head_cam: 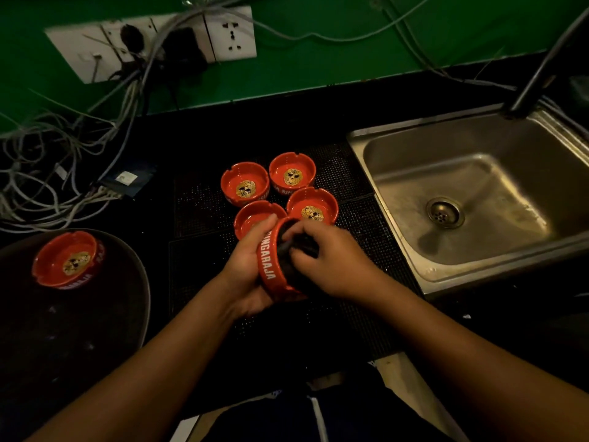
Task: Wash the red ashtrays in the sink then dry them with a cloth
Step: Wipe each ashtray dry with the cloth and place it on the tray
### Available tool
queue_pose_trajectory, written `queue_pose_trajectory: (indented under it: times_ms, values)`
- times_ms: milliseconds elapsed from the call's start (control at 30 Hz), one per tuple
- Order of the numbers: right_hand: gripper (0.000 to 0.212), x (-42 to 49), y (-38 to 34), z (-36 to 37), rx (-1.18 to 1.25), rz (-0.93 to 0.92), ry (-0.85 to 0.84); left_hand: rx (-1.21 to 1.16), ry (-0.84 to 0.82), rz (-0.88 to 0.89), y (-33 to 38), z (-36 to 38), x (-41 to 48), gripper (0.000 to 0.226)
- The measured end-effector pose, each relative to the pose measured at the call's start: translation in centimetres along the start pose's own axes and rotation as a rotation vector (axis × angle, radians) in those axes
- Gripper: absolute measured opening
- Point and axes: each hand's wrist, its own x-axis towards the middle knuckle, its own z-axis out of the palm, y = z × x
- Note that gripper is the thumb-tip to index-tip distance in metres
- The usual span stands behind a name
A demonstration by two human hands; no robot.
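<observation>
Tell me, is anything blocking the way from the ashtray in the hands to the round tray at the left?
Nothing visible does. The held ashtray has bare dark counter between it and the tray, which carries one ashtray at its far side.

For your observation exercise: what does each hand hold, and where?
Left hand grips the tilted red ashtray by its outer wall; right hand presses a dark cloth inside.

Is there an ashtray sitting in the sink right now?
No, the sink basin holds only its drain; four ashtrays sit on the mat beside it, one on the tray at left, one in the hands.
</observation>
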Motion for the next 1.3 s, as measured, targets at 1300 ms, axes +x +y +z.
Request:
queue_pose_trajectory:
  times_ms: [1300]
  values:
    - [0.05, 8.7, -3.2, 22.0, -0.502, -0.141, -0.544, -0.337, 1.197, 0.4, -1.7, -22.3, -11.3, 0.022]
